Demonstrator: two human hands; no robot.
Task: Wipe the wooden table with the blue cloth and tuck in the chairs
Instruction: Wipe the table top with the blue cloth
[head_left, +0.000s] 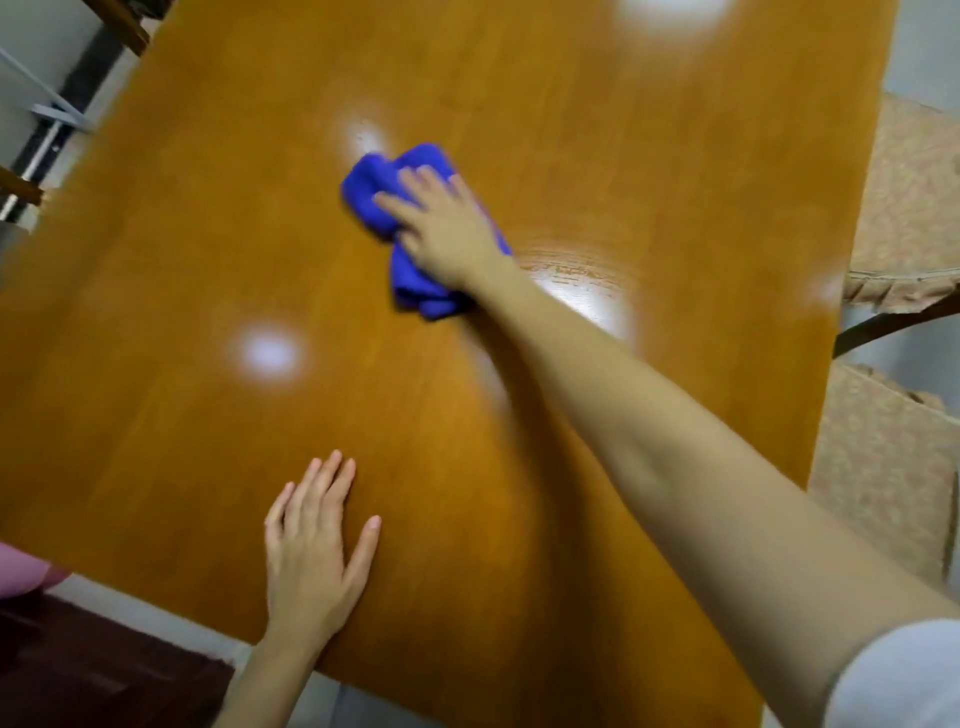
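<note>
The wooden table (208, 260) fills most of the view, glossy orange-brown with bright light reflections. A crumpled blue cloth (374, 179) lies near the table's middle. My right hand (447, 228) presses flat on the cloth, arm stretched across the table from the lower right. Near the front edge my left hand (311, 545) rests flat on the wood, fingers spread and holding nothing. Two chairs with beige patterned cushions stand at the table's right side, one far (914, 208) and one near (883, 467).
Dark wooden chair parts (119, 21) show at the upper left beyond the table's edge, next to a grey metal frame (57, 114). A dark brown surface (93, 670) and something pink (21, 571) sit at the lower left.
</note>
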